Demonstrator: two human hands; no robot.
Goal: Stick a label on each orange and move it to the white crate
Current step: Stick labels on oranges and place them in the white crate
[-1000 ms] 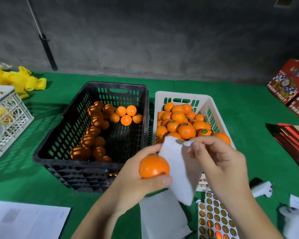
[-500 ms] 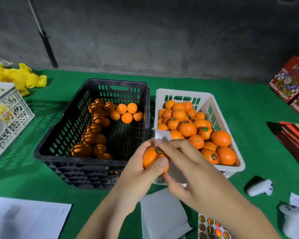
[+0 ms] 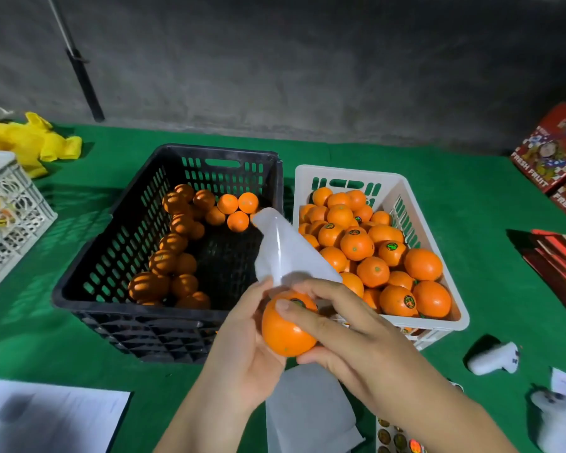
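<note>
Got an orange (image 3: 286,331) cupped in my left hand (image 3: 242,351), fingers curled round its left side, out in front of the gap between the two crates. My right hand (image 3: 350,338) is on it too, fingers wrapped over the top and one fingertip pressing right beside the label (image 3: 297,302), which looks stuck on already. A white backing sheet (image 3: 285,250) sticks up from between my hands; can't tell exactly which fingers are pinching it.

Progress, as I'd judge it: the white crate (image 3: 425,318) on the right side of the tabletop is piled pretty full, and several oranges in there show labels. The black crate (image 3: 89,299) left of it has a good batch left along its left wall and far corner, so I'd say past halfway but not close to done. This orange just needs to go into the white crate.

Other stuff: sticker sheet (image 3: 396,439) at the near edge under my right arm, another white sheet (image 3: 307,416) below my hands, paper (image 3: 49,416) at the near left corner, white lattice crate (image 3: 10,210) at the left edge, yellow stuff (image 3: 30,142) at the far left, red fruit boxes (image 3: 553,148) on the right. Nothing really blocks the short hop right, though the flapping backing sheet hangs over the white crate's near corner.
</note>
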